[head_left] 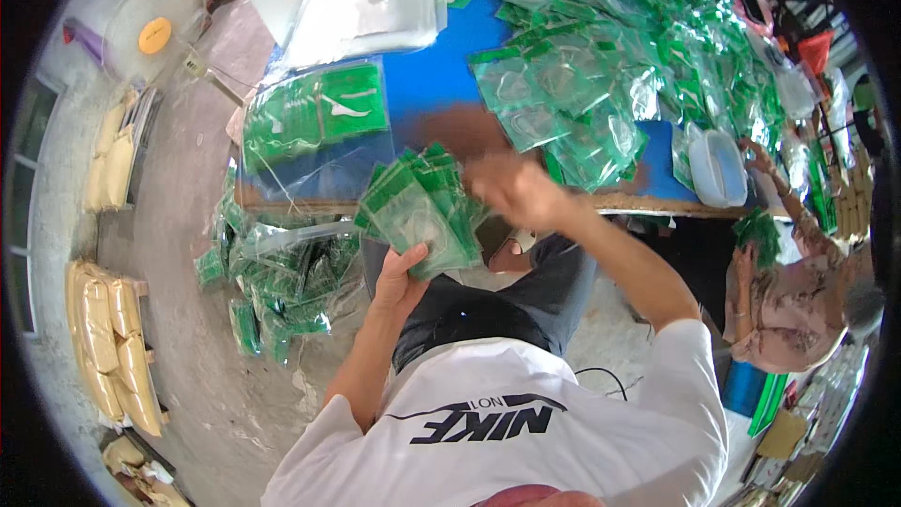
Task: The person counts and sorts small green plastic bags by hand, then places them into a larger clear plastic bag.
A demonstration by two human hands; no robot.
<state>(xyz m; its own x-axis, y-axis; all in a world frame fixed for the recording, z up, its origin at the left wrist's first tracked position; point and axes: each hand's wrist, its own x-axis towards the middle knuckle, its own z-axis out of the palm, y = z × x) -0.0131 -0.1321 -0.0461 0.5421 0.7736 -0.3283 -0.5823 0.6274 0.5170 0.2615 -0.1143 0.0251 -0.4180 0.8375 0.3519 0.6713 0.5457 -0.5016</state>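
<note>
My left hand (402, 280) grips a fanned stack of green and clear plastic packets (424, 216), its thumb pressed on the top one. The stack is held just off the near edge of the blue-topped table (427, 84), above my lap. My right hand (521, 190) is beside the stack's right side, blurred by motion, so whether its fingers hold anything is hidden. Beyond it, a large heap of similar packets (582, 75) spreads over the table's right half. To the left lies a flat clear bag with green packets (319, 108) inside.
White plastic sheets or bags (366, 9) lie at the back left. A clear plastic tub (718, 167) stands at the right edge, near a co-worker (788, 310) holding green packets. Bagged green packets (291, 272) are on the floor at left, and a fan (155, 28) stands beyond.
</note>
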